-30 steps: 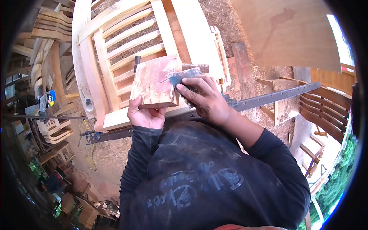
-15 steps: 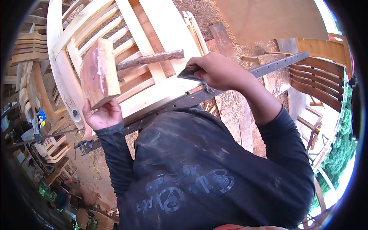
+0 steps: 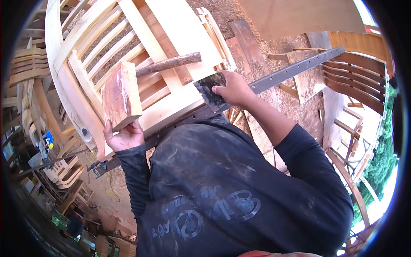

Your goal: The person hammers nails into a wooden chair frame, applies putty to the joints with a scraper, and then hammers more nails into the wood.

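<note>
My left hand (image 3: 125, 136) grips the lower end of a thick wood block (image 3: 122, 94), which stands tilted over the slatted frame. Bark-like red and white streaks mark its face. A rough round wooden handle (image 3: 171, 63) lies across the slats, its left end hidden behind the block. My right hand (image 3: 231, 89) is closed on a dark, scuffed flat plate (image 3: 209, 92), thumb on its face, at the near right corner of the pale wooden slatted frame (image 3: 188, 34). A long steel clamp bar with holes (image 3: 295, 70) runs along the frame's near edge, right below the plate.
Curved slatted chair backs (image 3: 355, 81) stand at the right, more (image 3: 30, 64) at the left. A brown wood panel (image 3: 304, 19) is at the top right. Boards (image 3: 244, 36) lie on shavings-covered ground. A person (image 3: 76, 222) appears at the lower left.
The wood block has come nearer my body and to the right with my left hand. My right hand has turned, so the dark plate now shows its broad face.
</note>
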The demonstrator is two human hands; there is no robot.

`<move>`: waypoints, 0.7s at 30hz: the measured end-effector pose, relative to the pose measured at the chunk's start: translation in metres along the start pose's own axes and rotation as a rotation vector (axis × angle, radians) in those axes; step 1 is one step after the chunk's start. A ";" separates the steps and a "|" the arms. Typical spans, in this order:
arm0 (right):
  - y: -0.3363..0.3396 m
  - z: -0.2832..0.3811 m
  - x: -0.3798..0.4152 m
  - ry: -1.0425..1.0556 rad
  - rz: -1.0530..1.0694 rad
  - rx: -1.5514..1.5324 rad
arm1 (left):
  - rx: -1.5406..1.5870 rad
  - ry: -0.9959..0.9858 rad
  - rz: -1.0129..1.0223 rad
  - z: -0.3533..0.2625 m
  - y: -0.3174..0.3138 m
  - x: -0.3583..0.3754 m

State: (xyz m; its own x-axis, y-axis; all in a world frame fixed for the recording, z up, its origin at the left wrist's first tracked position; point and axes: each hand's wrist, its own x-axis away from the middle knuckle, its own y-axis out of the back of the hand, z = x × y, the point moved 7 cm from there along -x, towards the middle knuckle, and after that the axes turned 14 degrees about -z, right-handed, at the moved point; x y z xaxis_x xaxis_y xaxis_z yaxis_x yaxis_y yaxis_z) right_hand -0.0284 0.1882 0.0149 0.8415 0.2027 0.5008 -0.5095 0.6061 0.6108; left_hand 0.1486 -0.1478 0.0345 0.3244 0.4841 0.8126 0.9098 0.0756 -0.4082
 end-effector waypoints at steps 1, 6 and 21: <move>0.000 0.002 0.003 -0.029 -0.011 -0.013 | -0.008 -0.002 0.017 0.000 -0.002 -0.001; -0.006 -0.009 0.014 -0.142 -0.018 -0.251 | -0.041 0.081 0.106 0.005 -0.015 -0.003; -0.012 -0.006 0.016 -0.359 0.111 -0.985 | -0.144 0.119 0.169 0.007 -0.028 -0.016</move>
State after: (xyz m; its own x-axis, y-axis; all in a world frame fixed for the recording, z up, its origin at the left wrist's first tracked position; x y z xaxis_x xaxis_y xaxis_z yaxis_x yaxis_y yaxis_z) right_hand -0.0081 0.1892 0.0117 0.6145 0.1538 0.7738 -0.0743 0.9877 -0.1373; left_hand 0.1162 -0.1518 0.0307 0.4956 0.3724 0.7846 0.8647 -0.1271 -0.4859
